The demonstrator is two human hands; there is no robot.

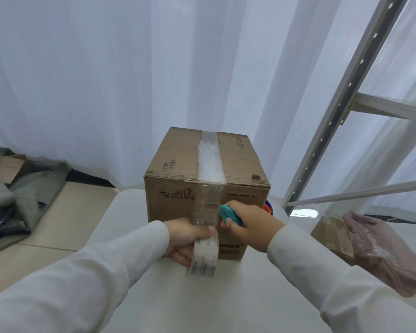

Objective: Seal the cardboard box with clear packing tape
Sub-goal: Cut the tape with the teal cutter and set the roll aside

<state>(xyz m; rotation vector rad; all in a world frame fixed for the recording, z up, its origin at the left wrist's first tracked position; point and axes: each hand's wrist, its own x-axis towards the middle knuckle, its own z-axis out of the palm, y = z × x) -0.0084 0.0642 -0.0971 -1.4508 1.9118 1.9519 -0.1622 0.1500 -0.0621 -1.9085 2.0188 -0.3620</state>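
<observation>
A brown cardboard box (pixel 178 164) stands on a white table (pixel 202 296), its flaps closed. A strip of clear tape (pixel 210 162) runs along the top seam and down the near face. My left hand (pixel 183 239) grips the roll of clear packing tape (pixel 204 255) in front of the box, with the tape still stretched from the roll up to the box. My right hand (pixel 252 227) holds a teal cutter (pixel 229 215) with its tip against the right edge of the stretched tape on the near face.
White curtains hang behind the table. A metal rack frame (pixel 341 104) leans at the right. A second cardboard box (pixel 332 234) with a pink plastic bag (pixel 384 253) sits at the right. Grey cloth and flat cardboard (pixel 12 179) lie on the floor at left. An orange-purple object (pixel 269 207) peeks from behind the box.
</observation>
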